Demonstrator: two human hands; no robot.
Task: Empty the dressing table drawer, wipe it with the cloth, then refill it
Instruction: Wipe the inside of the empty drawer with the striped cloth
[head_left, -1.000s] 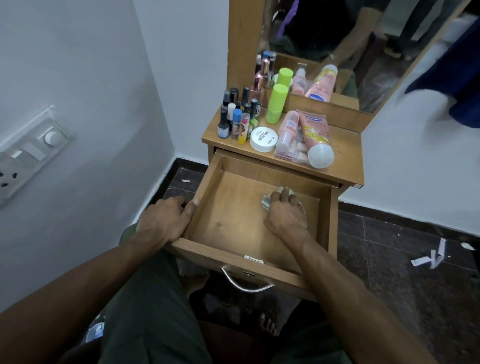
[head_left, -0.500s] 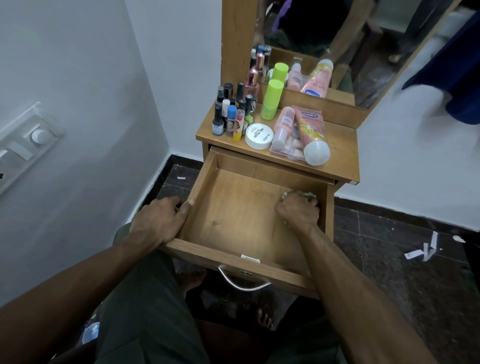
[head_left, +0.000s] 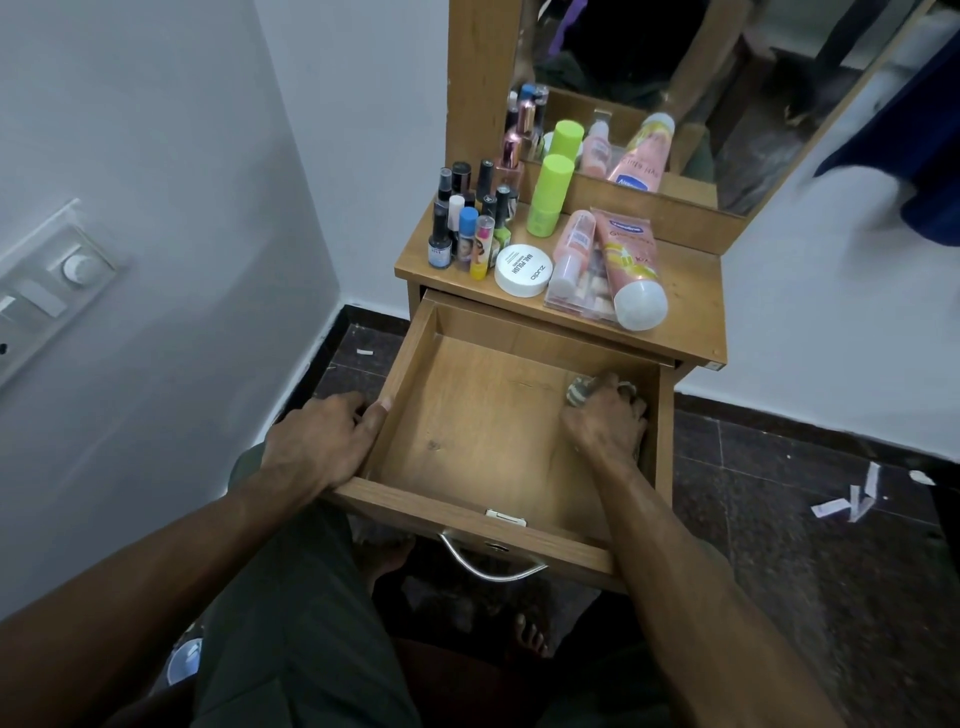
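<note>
The wooden drawer (head_left: 467, 441) of the dressing table stands pulled out, with nothing inside but my hand and the cloth. My right hand (head_left: 605, 423) grips a small pale cloth (head_left: 577, 392) and presses it on the drawer floor in the far right corner. My left hand (head_left: 327, 441) holds the drawer's left wall, thumb over the rim. On the table top (head_left: 691, 306) stand several nail polish bottles (head_left: 467, 223), a green stick (head_left: 548, 195), a white round tin (head_left: 522, 270), a clear packet (head_left: 576, 280) and a pink lotion tube (head_left: 631, 265).
A mirror (head_left: 701, 78) rises behind the table top. A white wall with a switch panel (head_left: 47, 280) is close on the left. Dark tiled floor lies to the right, with paper scraps (head_left: 852, 499). My legs and bare feet are under the drawer's metal handle (head_left: 491, 564).
My right hand has slid the cloth from the drawer's back middle to its far right corner. My left hand has stayed on the left wall.
</note>
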